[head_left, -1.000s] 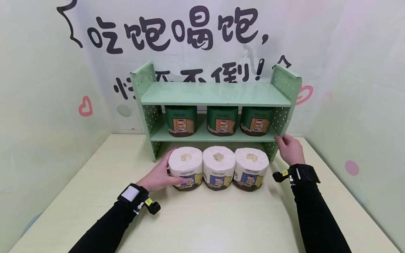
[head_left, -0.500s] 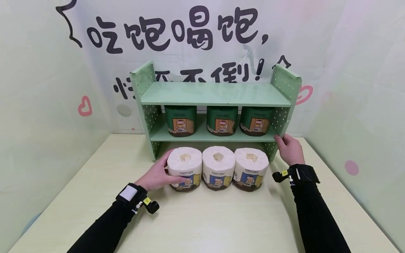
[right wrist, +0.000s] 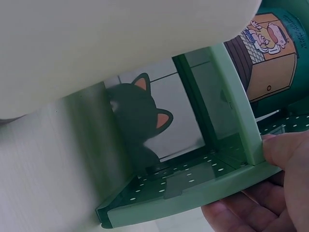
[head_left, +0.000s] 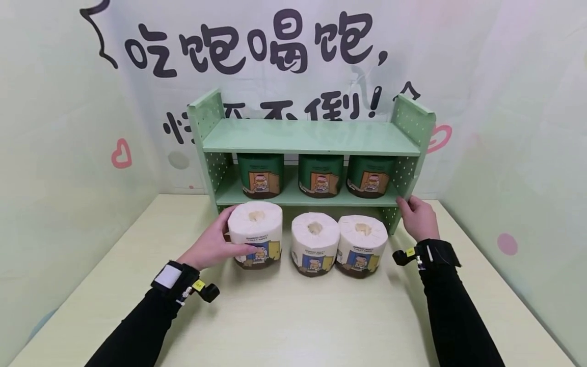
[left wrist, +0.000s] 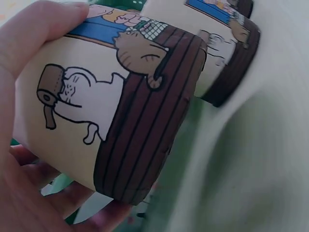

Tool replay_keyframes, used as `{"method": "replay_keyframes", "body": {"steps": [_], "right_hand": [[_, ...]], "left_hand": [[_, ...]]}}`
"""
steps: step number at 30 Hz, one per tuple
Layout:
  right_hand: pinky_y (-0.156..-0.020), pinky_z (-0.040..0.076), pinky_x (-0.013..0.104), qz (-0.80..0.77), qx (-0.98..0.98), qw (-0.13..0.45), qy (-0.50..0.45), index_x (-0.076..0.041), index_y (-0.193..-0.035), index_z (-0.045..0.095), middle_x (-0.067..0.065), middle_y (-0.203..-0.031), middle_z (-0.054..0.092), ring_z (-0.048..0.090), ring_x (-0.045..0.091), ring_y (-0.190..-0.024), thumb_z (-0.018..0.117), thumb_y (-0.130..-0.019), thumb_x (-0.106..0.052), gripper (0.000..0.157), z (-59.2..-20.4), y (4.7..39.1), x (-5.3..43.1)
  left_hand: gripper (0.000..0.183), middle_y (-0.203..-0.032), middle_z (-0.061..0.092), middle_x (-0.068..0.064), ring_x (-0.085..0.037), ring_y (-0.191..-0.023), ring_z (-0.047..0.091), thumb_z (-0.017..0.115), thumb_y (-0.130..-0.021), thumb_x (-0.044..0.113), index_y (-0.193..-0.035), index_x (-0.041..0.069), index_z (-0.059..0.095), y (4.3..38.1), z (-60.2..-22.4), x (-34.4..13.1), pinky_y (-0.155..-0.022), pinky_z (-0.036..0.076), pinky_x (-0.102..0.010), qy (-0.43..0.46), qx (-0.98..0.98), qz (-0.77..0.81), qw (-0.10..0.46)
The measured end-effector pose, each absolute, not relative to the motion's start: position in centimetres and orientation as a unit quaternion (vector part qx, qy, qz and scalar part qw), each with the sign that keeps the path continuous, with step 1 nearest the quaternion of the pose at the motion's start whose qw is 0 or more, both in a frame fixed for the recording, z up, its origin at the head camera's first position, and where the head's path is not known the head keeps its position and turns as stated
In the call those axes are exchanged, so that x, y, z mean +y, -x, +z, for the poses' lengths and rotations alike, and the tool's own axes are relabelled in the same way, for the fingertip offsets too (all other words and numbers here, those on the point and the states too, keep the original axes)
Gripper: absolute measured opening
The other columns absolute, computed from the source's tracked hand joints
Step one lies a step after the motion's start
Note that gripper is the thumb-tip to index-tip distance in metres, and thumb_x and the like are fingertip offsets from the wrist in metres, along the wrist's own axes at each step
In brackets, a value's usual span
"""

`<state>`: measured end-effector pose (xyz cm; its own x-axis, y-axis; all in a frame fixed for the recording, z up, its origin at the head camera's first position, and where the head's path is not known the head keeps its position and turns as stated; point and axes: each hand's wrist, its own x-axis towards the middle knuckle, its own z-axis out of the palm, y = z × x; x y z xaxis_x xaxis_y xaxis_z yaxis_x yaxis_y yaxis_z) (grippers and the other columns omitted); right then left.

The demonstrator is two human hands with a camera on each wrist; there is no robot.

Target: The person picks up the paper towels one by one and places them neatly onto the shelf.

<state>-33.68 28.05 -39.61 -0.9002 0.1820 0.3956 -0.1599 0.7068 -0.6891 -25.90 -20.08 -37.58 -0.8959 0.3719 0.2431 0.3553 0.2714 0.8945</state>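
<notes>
My left hand (head_left: 206, 248) grips a white toilet paper roll (head_left: 256, 224), thumb across its front and fingers round its far side. In the left wrist view the roll's brown base band (left wrist: 149, 116) tilts toward the camera, clear of the table. Right of it two more white rolls stand upright on the table, the middle roll (head_left: 315, 244) and the right roll (head_left: 362, 244), side by side. My right hand (head_left: 419, 219) holds the right side of the green shelf rack (head_left: 312, 136), thumb on the frame's front edge by the middle board, fingers round the outside.
Three dark green toilet rolls stand in a row on the middle board: left roll (head_left: 260, 176), centre roll (head_left: 321, 176), right roll (head_left: 370, 176). The rack stands on a pale table (head_left: 293, 321). A printed curtain (head_left: 293, 86) hangs behind it.
My left hand has lifted the left white roll and moved it leftward, so a gap now separates it from the middle roll. My right hand keeps its place on the rack.
</notes>
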Motion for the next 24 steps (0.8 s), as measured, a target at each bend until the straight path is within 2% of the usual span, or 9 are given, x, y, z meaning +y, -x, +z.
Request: {"method": "replay_keyframes", "body": {"steps": [11, 18, 24], "right_hand": [[-0.060, 0.038, 0.035, 0.387, -0.893, 0.228, 0.007, 0.001, -0.101, 0.065, 0.015, -0.083, 0.061, 0.051, 0.029, -0.075, 0.048, -0.106, -0.034, 0.040, -39.5, 33.9, 27.4], [-0.059, 0.037, 0.035, 0.390, -0.894, 0.219, 0.016, 0.001, -0.103, 0.065, 0.015, -0.082, 0.059, 0.050, 0.028, -0.075, 0.047, -0.106, -0.036, 0.041, -39.5, 33.8, 27.5], [-0.057, 0.037, 0.034, 0.394, -0.894, 0.215, 0.020, 0.001, -0.101, 0.064, 0.013, -0.078, 0.056, 0.049, 0.027, -0.072, 0.046, -0.106, -0.038, 0.044, -39.6, 33.6, 27.8]], "left_hand": [[0.090, -0.135, 0.050, -0.008, -0.025, -0.116, 0.053, 0.082, -0.078, -0.002, -0.150, 0.008, 0.029, 24.2, -33.8, -18.9, -0.094, 0.046, -0.053, -0.290, 0.758, 0.583, -0.019], [0.089, -0.135, 0.050, -0.011, -0.023, -0.114, 0.054, 0.079, -0.078, -0.001, -0.150, 0.005, 0.028, 24.0, -29.4, -15.3, -0.091, 0.049, -0.052, -0.335, 0.741, 0.580, -0.047], [0.083, -0.131, 0.054, -0.012, -0.024, -0.109, 0.058, 0.078, -0.079, 0.003, -0.148, 0.002, 0.030, 24.9, -25.4, -12.3, -0.089, 0.052, -0.045, -0.366, 0.717, 0.589, -0.071]]}}
